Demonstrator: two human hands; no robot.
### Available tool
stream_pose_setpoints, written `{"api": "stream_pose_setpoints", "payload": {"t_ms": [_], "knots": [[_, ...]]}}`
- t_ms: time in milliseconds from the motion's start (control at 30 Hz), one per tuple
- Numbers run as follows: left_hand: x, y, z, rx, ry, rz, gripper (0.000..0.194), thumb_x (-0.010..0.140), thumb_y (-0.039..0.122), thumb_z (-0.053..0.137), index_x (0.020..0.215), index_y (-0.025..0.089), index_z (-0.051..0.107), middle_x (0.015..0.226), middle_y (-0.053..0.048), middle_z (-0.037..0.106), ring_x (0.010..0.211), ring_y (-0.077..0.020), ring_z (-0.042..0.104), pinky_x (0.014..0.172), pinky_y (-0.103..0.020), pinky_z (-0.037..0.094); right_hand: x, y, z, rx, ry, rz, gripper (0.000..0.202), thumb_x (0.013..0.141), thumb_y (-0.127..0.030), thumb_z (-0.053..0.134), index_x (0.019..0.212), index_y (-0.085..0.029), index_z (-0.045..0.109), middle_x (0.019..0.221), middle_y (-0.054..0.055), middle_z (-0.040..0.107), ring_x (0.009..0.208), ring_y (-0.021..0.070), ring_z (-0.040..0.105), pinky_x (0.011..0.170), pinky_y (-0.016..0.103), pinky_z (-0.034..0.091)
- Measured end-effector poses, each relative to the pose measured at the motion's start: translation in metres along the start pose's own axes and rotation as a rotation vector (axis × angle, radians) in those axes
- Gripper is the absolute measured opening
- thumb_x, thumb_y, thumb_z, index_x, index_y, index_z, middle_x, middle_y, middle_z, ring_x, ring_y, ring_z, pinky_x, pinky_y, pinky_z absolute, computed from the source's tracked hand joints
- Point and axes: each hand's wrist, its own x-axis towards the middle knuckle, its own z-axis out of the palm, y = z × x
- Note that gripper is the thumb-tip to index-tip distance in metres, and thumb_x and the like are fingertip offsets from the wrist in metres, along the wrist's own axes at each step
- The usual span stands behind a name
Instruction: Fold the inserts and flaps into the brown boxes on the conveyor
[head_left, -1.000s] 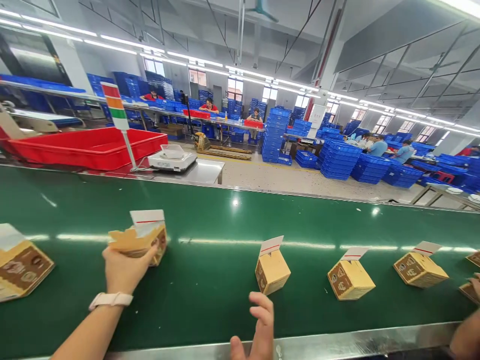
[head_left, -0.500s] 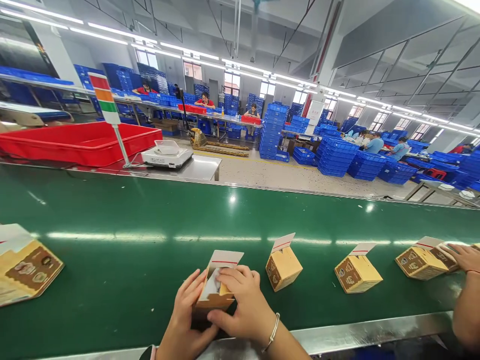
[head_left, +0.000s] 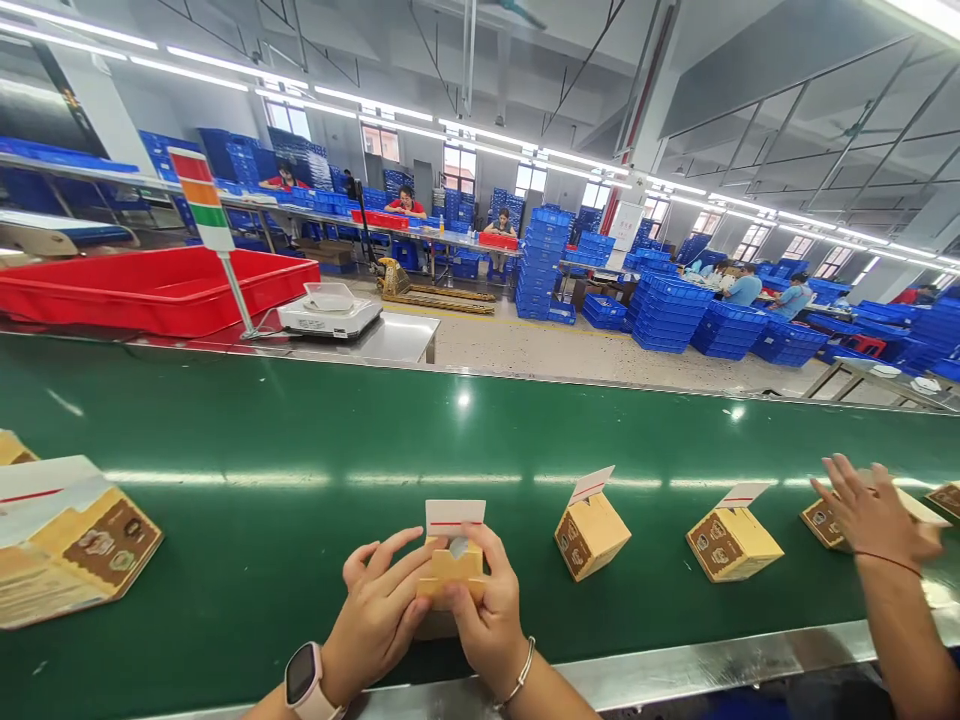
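One carton (head_left: 454,568) is centre-low in the head view, pinched at its flaps by the left hand (head_left: 381,612) and right hand (head_left: 487,620), over a green belt (head_left: 360,420); neighbouring cartons (head_left: 600,525) bear brown labels (head_left: 112,543) with illegible print.

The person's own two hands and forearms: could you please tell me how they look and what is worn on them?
The left hand is ungloved, with a watch at the wrist: dark, rounded-rectangular screen, pale pink strap. The right hand is ungloved too, with a thin silver-coloured bangle. No sleeves show.
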Motion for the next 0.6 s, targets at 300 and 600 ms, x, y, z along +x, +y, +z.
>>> {"api": "stream_pose_setpoints", "payload": {"t_ms": [300, 600], "knots": [[0.024, 0.026, 0.022, -0.746, 0.084, -0.762, 0.040, 0.070, 0.054, 0.066, 0.089, 0.019, 0.056, 0.106, -0.013, 0.064, 0.102, -0.0299, 0.062, 0.081, -0.043, 0.053, -0.015, 0.014, 0.005, 0.357, 0.382, 0.642, 0.046, 0.071, -0.032, 0.062, 0.112, -0.022, 0.044, 0.107, 0.012, 0.064, 0.096, 0.0240, 0.067, 0.085, 0.038, 0.057], [0.056, 0.052, 0.026, -1.317, -0.276, -1.018, 0.058, 0.058, 0.040, 0.063, 0.109, 0.015, 0.056, 0.111, -0.013, 0.064, 0.098, -0.0294, 0.064, 0.085, -0.041, 0.054, 0.006, 0.007, -0.030, 0.639, 0.071, 0.809, 0.052, 0.059, -0.025, 0.061, 0.109, -0.023, 0.047, 0.102, 0.005, 0.068, 0.091, 0.0245, 0.068, 0.083, 0.039, 0.055]]}}
